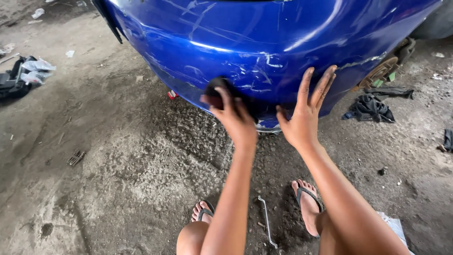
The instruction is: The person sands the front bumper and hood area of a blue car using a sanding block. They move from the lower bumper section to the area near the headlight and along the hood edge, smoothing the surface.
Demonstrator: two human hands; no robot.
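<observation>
Scratches run across the blue car panel (pixel 264 42) right where you are working. Your left hand (pixel 234 118) has its grip closed around a dark pad (pixel 218 89), pressing it flat against the lower part of the panel. Your right hand (pixel 304 111) is open, fingers spread, with the palm and fingertips resting on the paint just to the right of the pad. Near you, a bent metal rod (pixel 267 221) lies on the gritty floor (pixel 118 165) between your sandalled feet. A dark rag (pixel 370 107) sits further right, beneath the panel's edge.
</observation>
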